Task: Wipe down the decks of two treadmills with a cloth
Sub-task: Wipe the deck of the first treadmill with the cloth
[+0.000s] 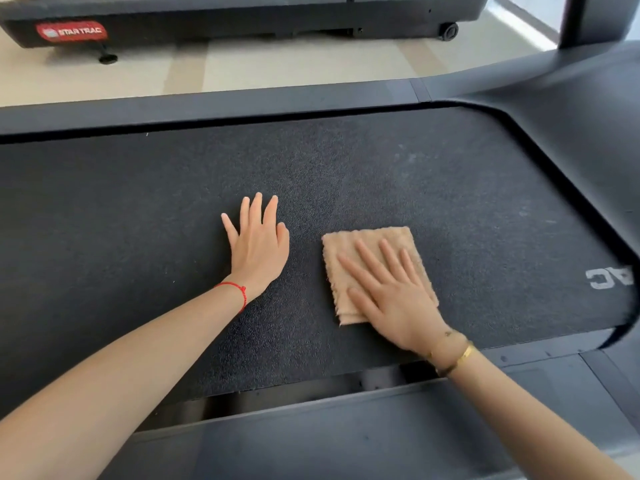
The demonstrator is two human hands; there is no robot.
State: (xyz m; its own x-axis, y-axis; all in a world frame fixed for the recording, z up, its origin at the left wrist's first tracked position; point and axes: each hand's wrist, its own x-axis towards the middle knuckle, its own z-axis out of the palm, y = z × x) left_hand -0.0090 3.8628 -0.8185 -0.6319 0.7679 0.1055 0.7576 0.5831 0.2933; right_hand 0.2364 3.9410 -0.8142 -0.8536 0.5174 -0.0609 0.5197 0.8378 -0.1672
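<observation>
**Head view: both hands flat on the treadmill belt**

Head view, left to right: the left hand lies flat, fingers straight, on the dark belt. Just beside it, the right hand presses straight fingers on a folded tan cloth. A second treadmill stands beyond.

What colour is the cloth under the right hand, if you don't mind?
The cloth is a light tan, fuzzy in texture, seen in the head view.
</observation>
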